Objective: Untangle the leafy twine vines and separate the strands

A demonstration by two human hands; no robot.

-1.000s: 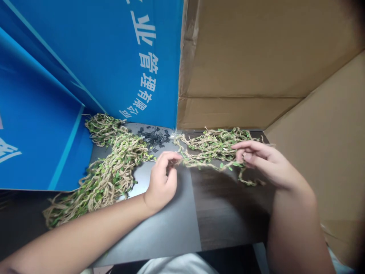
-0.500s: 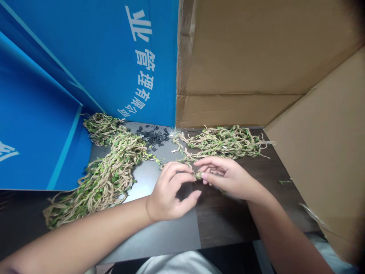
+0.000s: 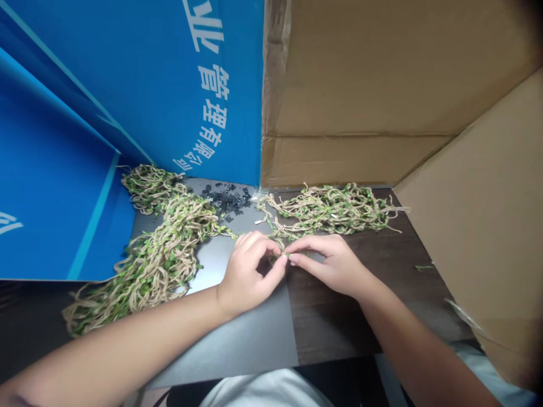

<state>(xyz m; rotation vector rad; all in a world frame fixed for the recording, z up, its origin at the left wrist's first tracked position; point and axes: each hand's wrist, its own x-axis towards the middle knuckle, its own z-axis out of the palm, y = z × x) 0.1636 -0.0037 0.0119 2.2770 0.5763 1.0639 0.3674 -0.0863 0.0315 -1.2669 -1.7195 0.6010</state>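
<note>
Left hand (image 3: 250, 274) and right hand (image 3: 333, 263) pinch a leafy twine strand (image 3: 280, 243), each grip narrow, seemingly working it; the next move calls for fine fingertip control.

Over the worktop (image 3: 335, 322), the left hand (image 3: 246, 277) and right hand (image 3: 333, 264) pinch what seems a leafy cord (image 3: 285, 255); black bits (image 3: 229, 200) and a leafy heap (image 3: 335, 210) lie near its back edge.

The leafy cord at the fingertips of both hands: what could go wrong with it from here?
The leafy cord could slip, since the left hand and right hand seem to pinch it only by the fingertips. It might also tangle with the cord pile on the dark tabletop, whose loose strands lie just beyond the hands.
</note>
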